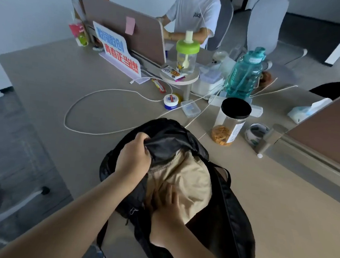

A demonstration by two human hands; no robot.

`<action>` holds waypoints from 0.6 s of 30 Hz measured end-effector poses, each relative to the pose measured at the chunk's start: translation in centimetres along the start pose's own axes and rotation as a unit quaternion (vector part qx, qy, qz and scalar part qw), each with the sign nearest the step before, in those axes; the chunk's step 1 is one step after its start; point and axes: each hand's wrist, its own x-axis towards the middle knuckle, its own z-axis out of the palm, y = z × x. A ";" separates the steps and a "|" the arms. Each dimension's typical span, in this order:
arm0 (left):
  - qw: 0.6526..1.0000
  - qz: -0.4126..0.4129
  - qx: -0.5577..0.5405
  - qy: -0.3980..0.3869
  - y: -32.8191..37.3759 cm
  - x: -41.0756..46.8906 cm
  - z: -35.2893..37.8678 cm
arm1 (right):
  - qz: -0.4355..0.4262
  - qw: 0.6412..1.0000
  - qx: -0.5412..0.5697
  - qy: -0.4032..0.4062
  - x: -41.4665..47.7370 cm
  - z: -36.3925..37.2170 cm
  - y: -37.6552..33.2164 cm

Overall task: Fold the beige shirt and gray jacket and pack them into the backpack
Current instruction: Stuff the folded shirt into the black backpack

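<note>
A black backpack (231,223) lies open on the beige desk in front of me. The folded beige shirt (189,178) sits inside its mouth, partly covered by the bag's dark flap. My left hand (135,156) grips the upper edge of the backpack opening and holds it up. My right hand (165,207) lies flat on the beige shirt inside the bag, fingers spread and blurred. The gray jacket is not in sight.
Behind the bag stand a black-lidded snack jar (230,123), a teal water bottle (245,71), a green-lidded cup (186,53) and a white cable (82,102). A person in a white shirt (193,13) sits across a divider. Another partition (322,131) rises at right.
</note>
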 end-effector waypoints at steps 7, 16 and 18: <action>0.980 -0.082 0.093 -0.155 -0.8 3.4 7.9 | -0.009 0.958 0.227 0.177 1.3 1.6 4.4; 0.972 -0.075 0.121 -0.187 -1.6 3.1 9.6 | 0.046 0.968 0.219 0.116 1.3 0.3 3.9; 0.969 -0.029 0.139 -0.203 -2.1 2.4 9.4 | 0.041 0.974 0.205 0.089 1.0 -0.2 3.7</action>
